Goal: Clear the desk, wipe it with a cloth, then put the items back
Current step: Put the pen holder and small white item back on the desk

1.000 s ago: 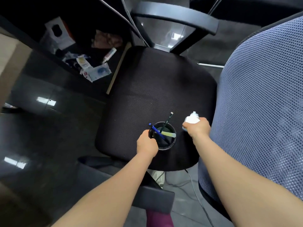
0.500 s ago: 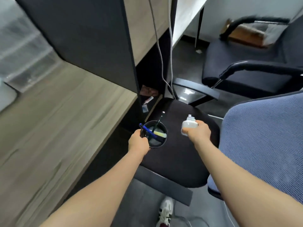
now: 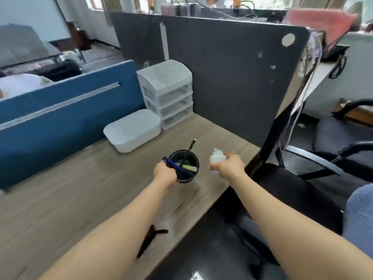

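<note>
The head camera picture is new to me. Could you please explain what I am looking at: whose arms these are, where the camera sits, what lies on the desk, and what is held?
There is no machine here. A person wears a wide-angle camera on the head, so you look forward and down along their own two bare arms. The left hand grips a black pen cup with pens in it. The right hand holds a small white bottle. Both are over the wooden desk. At the back of the desk stand a white lidded box and a white drawer unit. A dark brown object, too blurred to name, lies near the front edge.
</note>
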`<state>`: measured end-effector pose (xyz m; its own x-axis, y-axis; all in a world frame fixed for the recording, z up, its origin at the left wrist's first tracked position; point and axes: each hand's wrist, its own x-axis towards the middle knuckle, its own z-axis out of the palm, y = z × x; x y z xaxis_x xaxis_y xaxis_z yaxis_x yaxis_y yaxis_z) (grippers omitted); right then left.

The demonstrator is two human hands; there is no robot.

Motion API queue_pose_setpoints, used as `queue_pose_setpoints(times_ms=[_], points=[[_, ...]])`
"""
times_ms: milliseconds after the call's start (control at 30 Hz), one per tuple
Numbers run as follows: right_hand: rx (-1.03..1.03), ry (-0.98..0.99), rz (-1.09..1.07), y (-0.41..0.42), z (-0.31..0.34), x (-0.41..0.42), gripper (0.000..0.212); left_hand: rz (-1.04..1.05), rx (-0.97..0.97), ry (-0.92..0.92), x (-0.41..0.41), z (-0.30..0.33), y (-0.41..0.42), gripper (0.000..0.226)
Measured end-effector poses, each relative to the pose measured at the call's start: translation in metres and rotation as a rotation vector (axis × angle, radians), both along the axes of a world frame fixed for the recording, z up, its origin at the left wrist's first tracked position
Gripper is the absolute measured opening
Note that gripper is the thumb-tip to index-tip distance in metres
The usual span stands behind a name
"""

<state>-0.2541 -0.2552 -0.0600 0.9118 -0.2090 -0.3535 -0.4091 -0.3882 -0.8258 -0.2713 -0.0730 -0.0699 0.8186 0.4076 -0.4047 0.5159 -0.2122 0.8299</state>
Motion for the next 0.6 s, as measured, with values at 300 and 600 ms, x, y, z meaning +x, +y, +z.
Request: queue_pose_setpoints(times_ms=[300,600], points=[[-0.026,-0.007,0.419,0.187,0.015,0.005,0.044,0.362,-0.085,0.007,-0.047,0.004,0.180,0.034],[0.041,0.030,0.691,0.324,-0.002,0.061,0.038,0.778,-0.206,0.009,-0.035,-0.022,0.302,0.041]])
